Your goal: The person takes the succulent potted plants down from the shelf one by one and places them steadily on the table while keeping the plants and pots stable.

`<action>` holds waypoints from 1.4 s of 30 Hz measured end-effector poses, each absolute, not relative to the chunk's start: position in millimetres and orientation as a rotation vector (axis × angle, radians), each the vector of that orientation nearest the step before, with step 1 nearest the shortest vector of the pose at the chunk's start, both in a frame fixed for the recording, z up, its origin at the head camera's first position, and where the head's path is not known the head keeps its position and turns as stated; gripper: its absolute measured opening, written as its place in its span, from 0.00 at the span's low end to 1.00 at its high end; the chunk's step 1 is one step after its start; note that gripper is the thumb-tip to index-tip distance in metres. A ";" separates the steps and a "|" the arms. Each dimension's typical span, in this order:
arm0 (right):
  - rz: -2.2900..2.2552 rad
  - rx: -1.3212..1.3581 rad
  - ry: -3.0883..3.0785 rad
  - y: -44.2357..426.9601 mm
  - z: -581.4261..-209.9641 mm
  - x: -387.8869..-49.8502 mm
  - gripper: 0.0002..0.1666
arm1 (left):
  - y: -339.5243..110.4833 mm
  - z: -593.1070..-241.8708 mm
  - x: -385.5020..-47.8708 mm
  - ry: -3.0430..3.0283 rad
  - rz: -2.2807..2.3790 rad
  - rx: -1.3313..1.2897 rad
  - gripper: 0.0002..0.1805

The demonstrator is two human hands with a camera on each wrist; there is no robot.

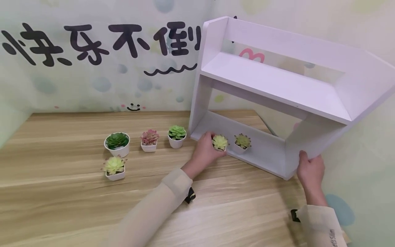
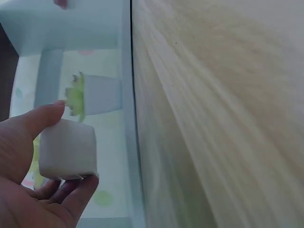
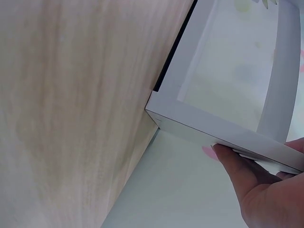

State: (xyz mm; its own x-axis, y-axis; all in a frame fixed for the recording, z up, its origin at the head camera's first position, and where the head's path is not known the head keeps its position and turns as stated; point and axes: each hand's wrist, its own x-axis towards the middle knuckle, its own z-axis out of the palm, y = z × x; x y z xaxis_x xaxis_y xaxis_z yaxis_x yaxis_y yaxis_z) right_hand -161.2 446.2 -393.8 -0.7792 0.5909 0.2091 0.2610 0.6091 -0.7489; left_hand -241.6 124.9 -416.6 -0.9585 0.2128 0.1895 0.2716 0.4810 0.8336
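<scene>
My left hand [image 1: 204, 152] holds a small potted succulent [image 1: 220, 142] with pale green leaves at the front of the white shelf's [image 1: 271, 80] lower level. In the left wrist view, thumb and fingers grip its square white pot [image 2: 69, 151] from opposite sides. Just right of it, another potted succulent [image 1: 242, 141] stands on the lower board. My right hand [image 1: 311, 171] grips the lower part of the shelf's right side panel. The right wrist view has that hand [image 3: 273, 199] at the panel [image 3: 213, 124], with some fingers hidden behind it.
On the wooden table [image 1: 61, 199], left of the shelf, stand a dark green succulent [image 1: 117, 142], a yellow-green one [image 1: 115, 168], a reddish one [image 1: 149, 140] and a bright green one [image 1: 177, 135]. A patterned wall [image 1: 92, 85] with large black characters rises behind.
</scene>
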 end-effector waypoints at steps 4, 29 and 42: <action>1.024 -0.675 -2.400 447.4 -393.6 -159.6 0.34 | 107.2 -407.0 -226.1 -2.721 -1.391 -0.463 0.38; 1.055 -0.670 -2.395 449.7 -394.3 -155.8 0.34 | -1.3 -378.3 -177.1 -2.875 -1.161 -0.163 0.46; 1.053 -0.682 -2.424 447.9 -391.3 -161.1 0.35 | -44.9 -391.0 -167.3 -2.921 -1.027 -0.018 0.46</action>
State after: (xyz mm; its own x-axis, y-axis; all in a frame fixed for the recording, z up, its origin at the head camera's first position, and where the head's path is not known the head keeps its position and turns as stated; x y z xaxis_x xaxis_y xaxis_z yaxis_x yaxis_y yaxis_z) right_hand -161.1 447.9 -391.3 -0.7968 0.5796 0.1711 0.2706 0.5954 -0.7565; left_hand -167.3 -44.9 -391.0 -0.9989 -0.0040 0.0470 0.0263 0.7799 0.6254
